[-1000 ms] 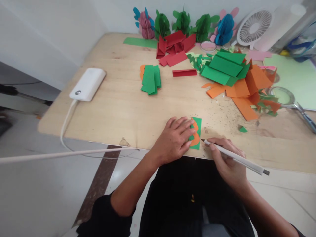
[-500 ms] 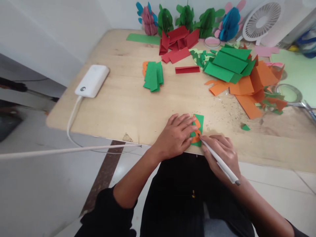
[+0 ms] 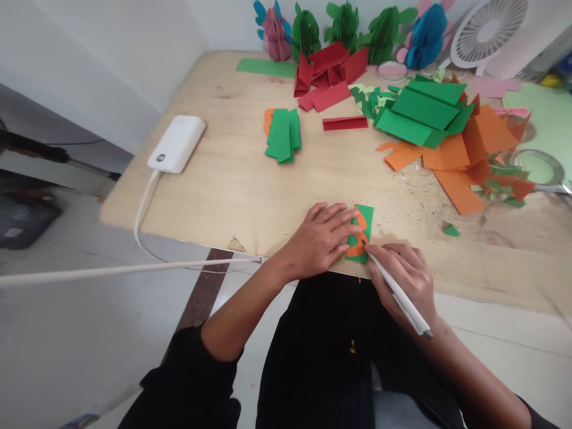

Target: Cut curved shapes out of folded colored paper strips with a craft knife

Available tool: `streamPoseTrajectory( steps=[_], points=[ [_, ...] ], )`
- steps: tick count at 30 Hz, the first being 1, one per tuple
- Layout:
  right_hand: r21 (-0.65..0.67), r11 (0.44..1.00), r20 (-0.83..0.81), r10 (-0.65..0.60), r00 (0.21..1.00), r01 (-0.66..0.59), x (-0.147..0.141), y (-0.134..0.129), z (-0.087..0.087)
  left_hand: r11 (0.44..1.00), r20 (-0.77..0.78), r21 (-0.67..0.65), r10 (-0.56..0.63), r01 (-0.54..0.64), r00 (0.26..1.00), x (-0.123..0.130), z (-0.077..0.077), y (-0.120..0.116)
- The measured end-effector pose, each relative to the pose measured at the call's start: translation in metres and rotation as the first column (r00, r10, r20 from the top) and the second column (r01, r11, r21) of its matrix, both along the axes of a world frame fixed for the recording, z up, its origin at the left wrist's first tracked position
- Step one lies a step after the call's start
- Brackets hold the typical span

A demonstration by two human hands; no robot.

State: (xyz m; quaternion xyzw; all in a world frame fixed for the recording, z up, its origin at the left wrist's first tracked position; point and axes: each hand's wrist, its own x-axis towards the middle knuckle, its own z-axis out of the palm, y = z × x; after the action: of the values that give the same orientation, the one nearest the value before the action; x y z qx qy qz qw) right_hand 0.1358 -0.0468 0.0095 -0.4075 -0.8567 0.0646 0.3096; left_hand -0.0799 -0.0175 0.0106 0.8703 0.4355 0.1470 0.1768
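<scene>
A small green paper [image 3: 367, 215] lies at the table's front edge, with an orange curved cutout [image 3: 357, 246] on top of it. My left hand [image 3: 319, 239] rests flat with fingers spread, its fingertips pressing on the cutout and the paper. In my right hand [image 3: 404, 280] is a white pen [image 3: 401, 296], held like a writing tool. The pen's dark tip touches the right edge of the orange cutout. Part of the cutout is hidden under my left fingers.
Folded green papers [image 3: 281, 136], red papers [image 3: 328, 68], a green stack [image 3: 424, 110] and orange papers [image 3: 485, 140] lie farther back. A white power bank [image 3: 177, 143] with a cable is left. Paper figures [image 3: 346, 28] and a fan [image 3: 488, 33] stand behind.
The whole view has shifted slightly, so the table's things appear a little farther right. Both hands keep nearly the same places on the paper, and the pen tip stays at the cutout's edge.
</scene>
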Motion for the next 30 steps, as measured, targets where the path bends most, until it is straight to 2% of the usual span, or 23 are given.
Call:
streamPoseTrajectory(
  steps=[11,15,18,21,30],
  points=[
    [0.007,1.0,-0.007,0.01,1.0,-0.01,-0.001,0.001,0.002,1.0,-0.015,0.027,-0.004,0.004,1.0,-0.001,-0.002,0.0],
    [-0.123,0.992,-0.123,-0.028,0.992,0.013,-0.001,-0.001,0.008,0.999,-0.016,0.038,-0.009,0.009,1.0,-0.001,-0.005,0.0],
    [-0.263,0.965,-0.223,-0.063,0.973,0.002,-0.002,-0.003,0.014,0.999,-0.021,0.036,-0.01,0.011,1.0,-0.001,-0.005,0.0],
    [-0.345,0.938,-0.231,-0.055,0.971,-0.029,-0.006,-0.004,0.017,0.999,-0.024,0.032,-0.009,0.01,1.0,-0.001,-0.004,0.0],
    [-0.282,0.959,-0.185,-0.041,0.982,-0.013,-0.016,-0.003,0.015,0.999,-0.012,0.032,-0.004,0.004,1.0,-0.001,-0.004,0.0]
  ],
)
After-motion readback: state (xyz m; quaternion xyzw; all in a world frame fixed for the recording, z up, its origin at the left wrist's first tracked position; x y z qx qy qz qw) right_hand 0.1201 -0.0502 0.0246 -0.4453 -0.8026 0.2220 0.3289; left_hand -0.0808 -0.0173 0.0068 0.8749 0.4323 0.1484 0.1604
